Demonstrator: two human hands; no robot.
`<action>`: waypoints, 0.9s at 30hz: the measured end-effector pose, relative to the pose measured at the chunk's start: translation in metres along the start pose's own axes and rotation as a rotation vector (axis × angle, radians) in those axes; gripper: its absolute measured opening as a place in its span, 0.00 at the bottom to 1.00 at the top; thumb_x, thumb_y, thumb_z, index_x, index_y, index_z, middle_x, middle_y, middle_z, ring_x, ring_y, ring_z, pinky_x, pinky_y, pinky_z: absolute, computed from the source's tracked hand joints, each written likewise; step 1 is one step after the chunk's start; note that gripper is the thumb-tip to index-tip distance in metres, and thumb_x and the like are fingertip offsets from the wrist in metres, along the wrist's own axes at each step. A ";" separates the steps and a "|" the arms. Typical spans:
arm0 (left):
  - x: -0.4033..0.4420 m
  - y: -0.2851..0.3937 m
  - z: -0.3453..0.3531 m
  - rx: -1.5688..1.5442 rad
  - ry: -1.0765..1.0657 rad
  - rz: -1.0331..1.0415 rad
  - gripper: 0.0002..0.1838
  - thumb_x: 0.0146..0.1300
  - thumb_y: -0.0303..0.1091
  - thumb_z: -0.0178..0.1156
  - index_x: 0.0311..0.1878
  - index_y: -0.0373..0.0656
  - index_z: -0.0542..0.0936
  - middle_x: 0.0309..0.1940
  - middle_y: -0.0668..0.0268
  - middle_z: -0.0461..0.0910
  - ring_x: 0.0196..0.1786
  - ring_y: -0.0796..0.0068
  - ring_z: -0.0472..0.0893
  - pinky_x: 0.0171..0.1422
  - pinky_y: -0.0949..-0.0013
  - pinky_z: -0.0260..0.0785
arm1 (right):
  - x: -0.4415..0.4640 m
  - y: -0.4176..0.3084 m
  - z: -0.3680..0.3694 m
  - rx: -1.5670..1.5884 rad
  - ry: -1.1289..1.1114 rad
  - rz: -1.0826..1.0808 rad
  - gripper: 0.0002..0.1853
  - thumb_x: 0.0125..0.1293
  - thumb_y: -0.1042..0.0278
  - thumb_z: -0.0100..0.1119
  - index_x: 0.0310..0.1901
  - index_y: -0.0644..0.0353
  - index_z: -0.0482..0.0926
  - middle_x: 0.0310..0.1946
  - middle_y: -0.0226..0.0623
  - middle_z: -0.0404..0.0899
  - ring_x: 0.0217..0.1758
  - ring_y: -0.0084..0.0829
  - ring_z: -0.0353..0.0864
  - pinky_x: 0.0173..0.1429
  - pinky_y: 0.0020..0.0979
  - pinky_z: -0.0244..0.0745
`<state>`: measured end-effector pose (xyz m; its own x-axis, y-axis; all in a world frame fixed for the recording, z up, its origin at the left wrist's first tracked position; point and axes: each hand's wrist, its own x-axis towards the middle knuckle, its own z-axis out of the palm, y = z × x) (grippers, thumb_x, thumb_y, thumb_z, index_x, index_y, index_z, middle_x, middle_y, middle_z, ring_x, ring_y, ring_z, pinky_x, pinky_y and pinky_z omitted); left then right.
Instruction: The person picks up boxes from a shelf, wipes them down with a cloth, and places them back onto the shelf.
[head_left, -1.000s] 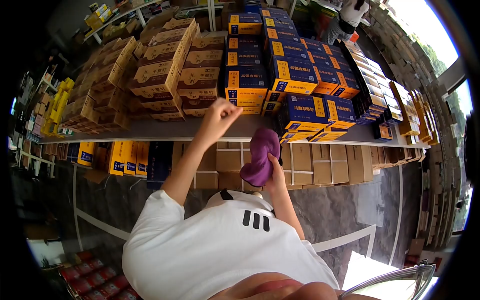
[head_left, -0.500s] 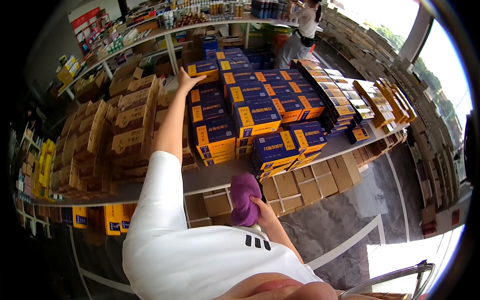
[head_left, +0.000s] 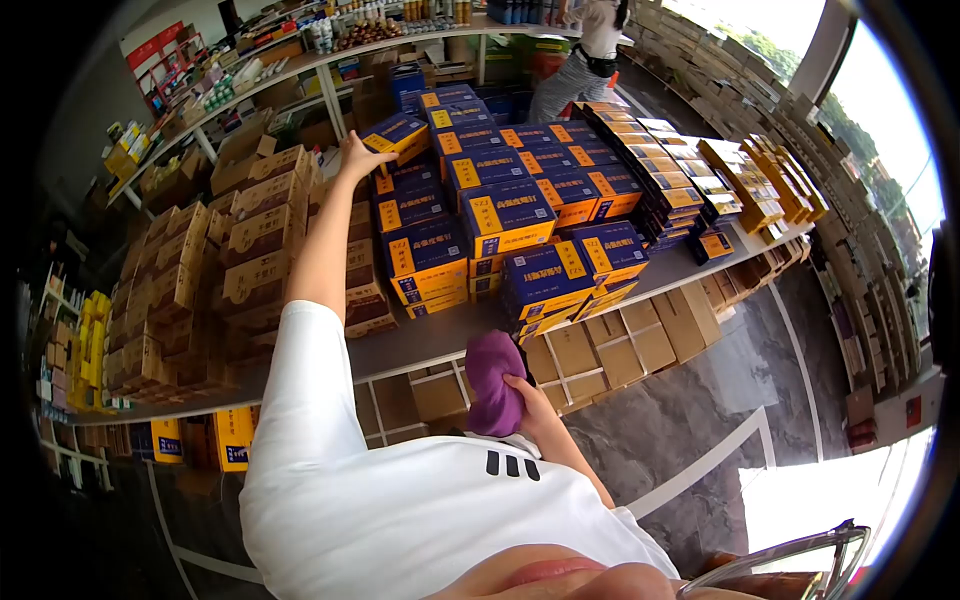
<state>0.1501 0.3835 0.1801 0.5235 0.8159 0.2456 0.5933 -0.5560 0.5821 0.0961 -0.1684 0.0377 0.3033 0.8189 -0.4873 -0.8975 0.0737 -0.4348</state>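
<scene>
My left hand (head_left: 362, 158) reaches out to a blue and orange cardboard box (head_left: 397, 132) on top of the back left stack. Its thumb lies along the box's front and the fingers go round the left side, partly hidden. That box sits tilted and turned against the blue and orange boxes below it (head_left: 412, 207). Close to my body, my right hand (head_left: 527, 400) is closed round a bunched purple cloth (head_left: 492, 385), held in front of the table edge.
Stacks of brown cartons (head_left: 262, 240) stand left on the grey table (head_left: 400, 352). Smaller boxes (head_left: 655, 170) line its right part. Strapped cartons (head_left: 620, 345) sit underneath. Behind, another person (head_left: 585, 70) stands near a shelf with bottles (head_left: 440, 30).
My left hand has closed on the top box, which has tilted and turned out of line with its neighbours. The purple cloth stays in my right hand. My view has shifted slightly.
</scene>
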 end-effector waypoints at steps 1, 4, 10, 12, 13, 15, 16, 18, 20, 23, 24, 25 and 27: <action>-0.017 0.013 -0.004 0.131 0.048 -0.019 0.71 0.34 0.65 0.76 0.72 0.25 0.50 0.70 0.37 0.52 0.74 0.44 0.54 0.76 0.56 0.53 | 0.003 0.000 0.003 -0.002 -0.031 0.019 0.23 0.65 0.69 0.61 0.60 0.63 0.69 0.52 0.42 0.78 0.54 0.37 0.80 0.59 0.39 0.77; -0.060 0.035 -0.005 0.141 0.269 0.003 0.64 0.35 0.63 0.76 0.64 0.19 0.60 0.62 0.35 0.63 0.69 0.45 0.62 0.73 0.57 0.58 | 0.011 0.004 0.009 -0.029 -0.069 0.074 0.22 0.66 0.68 0.60 0.59 0.64 0.70 0.52 0.42 0.79 0.53 0.36 0.81 0.59 0.38 0.76; -0.192 0.065 -0.075 -0.111 0.276 0.341 0.59 0.46 0.52 0.76 0.72 0.37 0.50 0.64 0.43 0.63 0.68 0.50 0.66 0.68 0.55 0.64 | 0.016 0.002 -0.003 -0.109 -0.176 0.020 0.22 0.68 0.62 0.55 0.58 0.69 0.70 0.50 0.47 0.80 0.52 0.41 0.82 0.62 0.42 0.75; -0.250 0.066 -0.097 -0.277 0.209 0.381 0.57 0.47 0.45 0.77 0.73 0.39 0.50 0.61 0.46 0.65 0.65 0.55 0.69 0.67 0.56 0.65 | 0.007 0.000 -0.007 -0.078 -0.195 0.015 0.22 0.67 0.64 0.56 0.58 0.68 0.71 0.51 0.47 0.80 0.53 0.40 0.81 0.62 0.40 0.74; -0.281 0.066 -0.106 -0.354 0.159 0.367 0.57 0.47 0.41 0.78 0.73 0.41 0.49 0.60 0.48 0.66 0.64 0.58 0.70 0.67 0.56 0.66 | 0.002 -0.001 -0.008 -0.070 -0.192 0.015 0.22 0.66 0.65 0.57 0.58 0.68 0.71 0.51 0.44 0.80 0.53 0.37 0.81 0.62 0.37 0.74; -0.339 0.061 -0.117 -0.314 0.224 0.434 0.58 0.45 0.38 0.79 0.74 0.42 0.49 0.60 0.50 0.66 0.63 0.59 0.71 0.67 0.55 0.66 | 0.001 0.002 -0.027 -0.024 -0.220 0.073 0.24 0.65 0.64 0.58 0.59 0.69 0.70 0.52 0.46 0.79 0.55 0.39 0.80 0.64 0.40 0.73; -0.367 0.058 -0.118 -0.363 0.233 0.432 0.58 0.44 0.40 0.80 0.73 0.41 0.51 0.59 0.49 0.66 0.61 0.57 0.72 0.65 0.55 0.67 | -0.003 0.003 -0.032 -0.031 -0.182 0.045 0.24 0.65 0.64 0.58 0.59 0.69 0.70 0.52 0.47 0.79 0.54 0.40 0.80 0.64 0.41 0.73; -0.413 0.045 -0.112 -0.349 0.279 0.492 0.58 0.42 0.42 0.81 0.72 0.41 0.53 0.59 0.48 0.67 0.60 0.54 0.72 0.64 0.55 0.68 | -0.021 0.002 -0.019 -0.055 -0.169 -0.021 0.24 0.66 0.63 0.57 0.58 0.70 0.70 0.52 0.49 0.79 0.53 0.43 0.81 0.63 0.43 0.73; -0.453 0.030 -0.100 -0.297 0.322 0.554 0.56 0.41 0.43 0.81 0.70 0.41 0.55 0.60 0.47 0.65 0.61 0.51 0.71 0.65 0.54 0.66 | -0.021 0.007 -0.032 -0.047 -0.174 -0.034 0.24 0.66 0.63 0.56 0.58 0.71 0.69 0.50 0.49 0.80 0.52 0.44 0.81 0.62 0.44 0.74; -0.479 0.008 -0.072 -0.394 0.288 0.473 0.58 0.41 0.43 0.81 0.71 0.40 0.54 0.61 0.47 0.64 0.61 0.51 0.71 0.65 0.53 0.65 | -0.027 0.014 -0.034 -0.061 -0.132 -0.076 0.25 0.67 0.61 0.56 0.60 0.71 0.68 0.50 0.50 0.80 0.53 0.44 0.81 0.61 0.45 0.75; -0.480 0.004 -0.066 -0.391 0.276 0.465 0.58 0.41 0.42 0.81 0.71 0.40 0.54 0.61 0.47 0.64 0.61 0.51 0.71 0.64 0.54 0.66 | -0.030 0.017 -0.035 -0.063 -0.104 -0.112 0.27 0.69 0.58 0.53 0.61 0.70 0.67 0.51 0.51 0.79 0.52 0.46 0.81 0.59 0.46 0.76; -0.478 0.001 -0.057 -0.397 0.277 0.493 0.57 0.41 0.40 0.81 0.71 0.40 0.55 0.61 0.48 0.64 0.61 0.51 0.70 0.64 0.54 0.66 | -0.033 0.020 -0.033 -0.066 -0.078 -0.150 0.28 0.71 0.54 0.51 0.62 0.69 0.66 0.52 0.52 0.79 0.51 0.47 0.81 0.57 0.47 0.77; -0.474 -0.005 -0.043 -0.340 0.220 0.457 0.57 0.42 0.36 0.81 0.72 0.40 0.53 0.62 0.50 0.62 0.62 0.56 0.71 0.67 0.56 0.66 | -0.040 0.028 -0.031 -0.047 -0.072 -0.211 0.28 0.72 0.52 0.52 0.63 0.68 0.66 0.53 0.49 0.78 0.53 0.44 0.81 0.58 0.45 0.77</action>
<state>-0.1273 0.0066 0.0936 0.5191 0.5402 0.6624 0.0909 -0.8055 0.5856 0.0691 -0.2164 0.0213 0.4572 0.8270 -0.3271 -0.8002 0.2220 -0.5571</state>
